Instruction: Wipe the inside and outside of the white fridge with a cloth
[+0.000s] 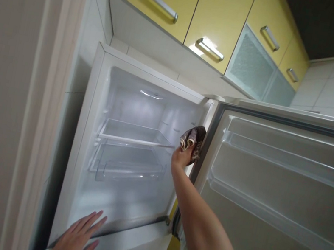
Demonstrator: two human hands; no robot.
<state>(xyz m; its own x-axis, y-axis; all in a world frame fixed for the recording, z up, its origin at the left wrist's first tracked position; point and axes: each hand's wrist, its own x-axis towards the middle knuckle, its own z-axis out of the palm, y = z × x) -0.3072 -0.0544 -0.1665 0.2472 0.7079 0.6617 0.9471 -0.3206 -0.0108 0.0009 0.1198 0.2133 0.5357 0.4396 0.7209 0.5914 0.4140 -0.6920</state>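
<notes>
My right hand (181, 157) grips a dark patterned cloth (196, 136) with a pale edge. It presses the cloth against the hinge side of the white fridge (92, 99), close to the gasket (213, 129) of the open door. Part of those fingers is hidden by the bunched cloth. At the lower left, my left hand (78, 236) has its fingers stretched out near the bottom front edge of the compartment; whether it touches the surface I cannot tell. Inside the compartment are a glass shelf (130, 131) and, below it, a clear drawer (129, 170).
The fridge door (271, 195) stands wide open to the right, with clear door racks (292, 162). Yellow wall cabinets (225, 14) with metal handles hang above the fridge. A pale door frame (38, 119) runs along the left.
</notes>
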